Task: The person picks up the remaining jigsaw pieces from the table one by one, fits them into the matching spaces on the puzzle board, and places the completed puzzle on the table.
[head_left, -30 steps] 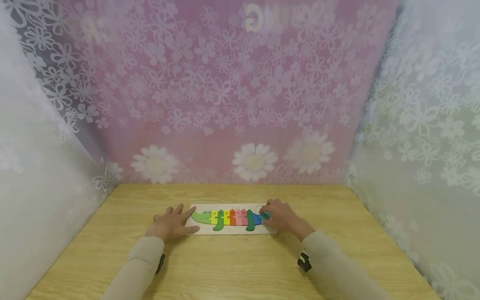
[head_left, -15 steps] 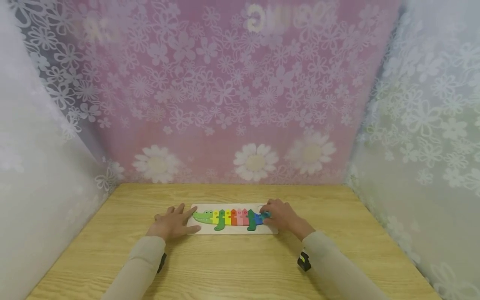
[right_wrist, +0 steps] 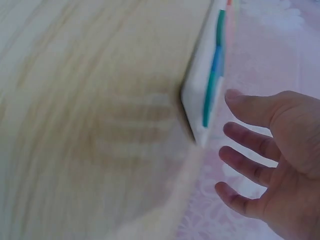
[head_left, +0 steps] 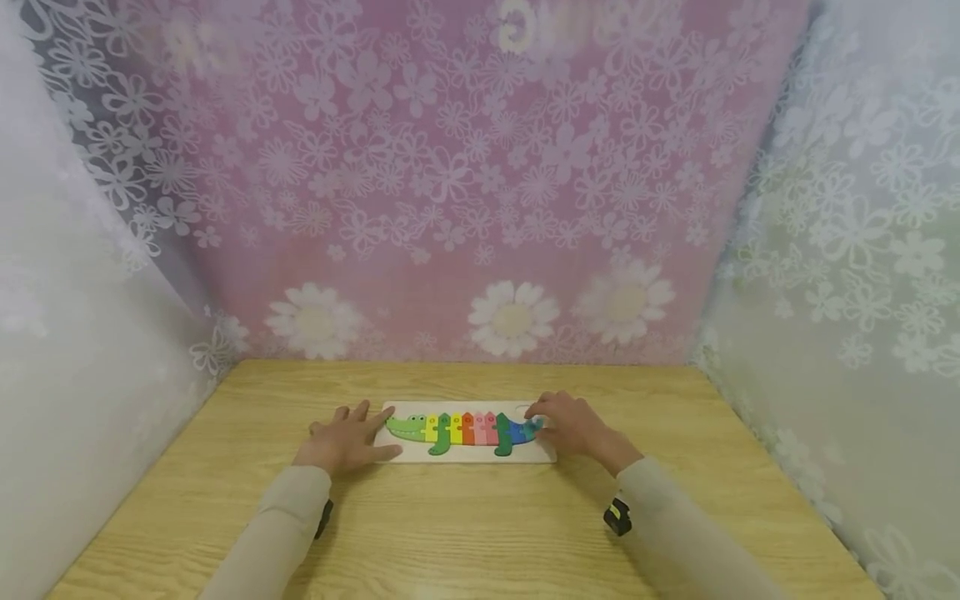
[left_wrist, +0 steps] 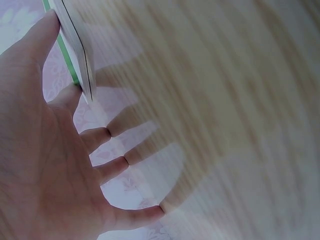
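Observation:
A wooden crocodile puzzle lies flat, its colourful pieces (head_left: 468, 429) side by side in a pale board (head_left: 468, 457). My left hand (head_left: 345, 442) spreads over the board's left end, thumb and forefinger at the crocodile's green head (head_left: 407, 428). In the left wrist view, the other fingertips (left_wrist: 120, 161) of this hand rest on the table. At the right end, my right hand (head_left: 573, 425) hovers by the teal tail piece (head_left: 533, 427), partly covering it from the head camera. The right wrist view shows its fingers (right_wrist: 245, 167) loosely bent, apart from the board, holding nothing.
The light wood table (head_left: 465, 533) extends around the board on every side. A pink flowered cloth (head_left: 420, 208) hangs behind it, with pale flowered cloths at the left and right. Each wrist wears a dark strap (head_left: 617, 517).
My right hand has come off the tail piece and shifted slightly right, its fingers spreading a little. More of the blue and teal tail shows. The left hand keeps its place on the board.

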### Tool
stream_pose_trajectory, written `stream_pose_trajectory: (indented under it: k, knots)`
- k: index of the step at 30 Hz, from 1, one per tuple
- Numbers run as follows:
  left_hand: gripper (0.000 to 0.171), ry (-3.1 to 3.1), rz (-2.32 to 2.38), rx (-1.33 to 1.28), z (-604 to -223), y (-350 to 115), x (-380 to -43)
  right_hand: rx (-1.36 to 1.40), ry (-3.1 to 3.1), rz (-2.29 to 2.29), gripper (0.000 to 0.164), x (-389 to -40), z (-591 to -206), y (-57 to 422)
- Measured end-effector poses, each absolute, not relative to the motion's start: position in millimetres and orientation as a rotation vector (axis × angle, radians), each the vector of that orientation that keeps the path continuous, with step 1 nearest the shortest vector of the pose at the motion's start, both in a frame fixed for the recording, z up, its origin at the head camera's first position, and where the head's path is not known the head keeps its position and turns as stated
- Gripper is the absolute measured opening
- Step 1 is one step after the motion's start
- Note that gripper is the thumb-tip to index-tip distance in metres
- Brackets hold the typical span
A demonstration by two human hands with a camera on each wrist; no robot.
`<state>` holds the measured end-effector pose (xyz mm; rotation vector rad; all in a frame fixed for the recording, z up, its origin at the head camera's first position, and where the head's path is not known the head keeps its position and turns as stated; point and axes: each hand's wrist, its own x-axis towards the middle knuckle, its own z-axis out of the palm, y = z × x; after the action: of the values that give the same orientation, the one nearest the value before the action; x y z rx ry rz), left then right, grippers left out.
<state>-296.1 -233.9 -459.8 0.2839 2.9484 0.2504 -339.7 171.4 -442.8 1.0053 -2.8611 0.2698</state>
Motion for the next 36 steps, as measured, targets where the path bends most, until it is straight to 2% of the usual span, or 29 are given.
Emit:
stream_pose_trajectory:
  k: [15, 23, 31, 36]
  knots:
    - [0.091, 2.937, 0.223, 0.303, -455, -233, -296, 1.138, -2.842, 0.071, 0.025, -291, -396, 246]
    - [0.093, 2.929, 0.208, 0.309, -456, -233, -297, 1.026, -2.929, 0.026, 0.026, -261, -405, 288]
    - [0.093, 2.931, 0.211, 0.312, -458, -233, -298, 0.686, -3.138, -0.020, 0.049, -245, -416, 301]
    - [0.093, 2.930, 0.220, 0.303, -459, -233, -298, 0.797, -3.133, 0.041, 0.042, -243, -427, 302]
